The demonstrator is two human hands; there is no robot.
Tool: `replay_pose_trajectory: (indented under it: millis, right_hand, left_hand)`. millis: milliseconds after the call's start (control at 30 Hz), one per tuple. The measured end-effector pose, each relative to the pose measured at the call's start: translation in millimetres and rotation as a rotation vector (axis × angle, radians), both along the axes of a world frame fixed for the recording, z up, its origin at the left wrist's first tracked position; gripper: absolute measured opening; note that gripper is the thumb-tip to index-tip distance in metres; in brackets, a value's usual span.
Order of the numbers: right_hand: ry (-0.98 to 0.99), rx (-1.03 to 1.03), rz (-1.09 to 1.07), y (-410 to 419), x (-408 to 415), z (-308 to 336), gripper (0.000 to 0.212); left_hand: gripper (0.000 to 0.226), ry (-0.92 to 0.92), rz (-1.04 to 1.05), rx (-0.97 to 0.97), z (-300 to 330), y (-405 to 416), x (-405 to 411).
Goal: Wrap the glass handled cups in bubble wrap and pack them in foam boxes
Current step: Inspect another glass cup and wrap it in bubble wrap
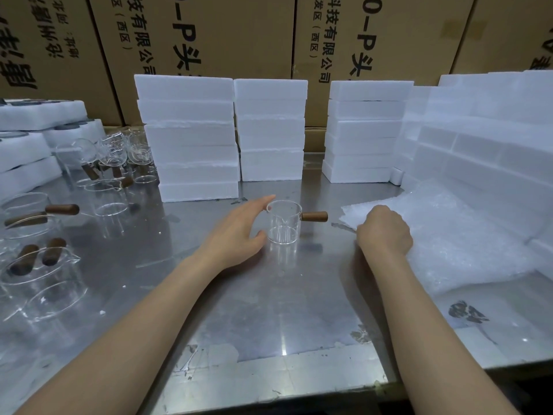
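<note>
Fingers, left hand (239,227): straight and relaxed, spread beside the glass cup (283,223); the thumb lies just at the cup's near-left base and the fingertips reach its far-left rim. Whether they touch the glass I cannot tell; nothing is grasped.
Fingers, right hand (383,232): curled down onto the near-left edge of the bubble wrap (443,235), seemingly pinching it; the fingertips themselves are hidden under the knuckles.
Cup position: upright on the desk (269,310), mid-scene, between the two hands.
Cup axis: its wooden handle (314,216) sticks out level to the right, pointing towards the right hand and the wrap, away from the left hand.
Nearer hand: the left hand is right beside the cup body; the right hand is near the handle tip but apart from it.
Key relation: the wrap lies just right of the cup, so a sheet would likely need to be drawn left, or the cup moved right onto it.
Foam boxes (197,139): closed white stacks along the far side and the right; what they hold cannot be seen.
Other cups (42,265): unwrapped ones crowd the left of the desk, some upright, some on their sides, with more farther back.
Foam trays (27,145): stacked far left, with dark shapes in their hollows that cannot be made out.
Cartons (209,34): printed cardboard behind everything.
Task stage: judged early for this cup, since it stands bare and no box is open.
</note>
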State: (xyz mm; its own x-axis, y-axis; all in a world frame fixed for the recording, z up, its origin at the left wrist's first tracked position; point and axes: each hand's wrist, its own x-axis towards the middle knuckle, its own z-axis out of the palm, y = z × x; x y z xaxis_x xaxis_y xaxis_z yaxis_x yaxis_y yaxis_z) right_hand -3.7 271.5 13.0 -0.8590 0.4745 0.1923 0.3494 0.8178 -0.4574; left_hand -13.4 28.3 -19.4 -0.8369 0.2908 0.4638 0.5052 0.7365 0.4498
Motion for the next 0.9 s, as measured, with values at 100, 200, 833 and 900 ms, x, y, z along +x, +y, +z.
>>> replay_pose_trajectory:
  millis: [100,200,833,900]
  right_hand:
    - [0.05,-0.035,-0.005,1,0,1,0.007]
    - [0.165,-0.066,-0.034,1,0,2,0.019]
    - [0.677,0.015,0.044,-6,2,13,0.027]
    - [0.901,0.032,0.16,-18,8,17,0.022]
  left_hand:
    - [0.066,0.02,-0.008,0.003,1,1,1]
    - [0.064,0.033,-0.013,-0.006,2,1,2]
    - [0.057,0.07,0.024,-0.011,7,4,8]
    - [0.049,0.075,0.056,0.055,10,7,9]
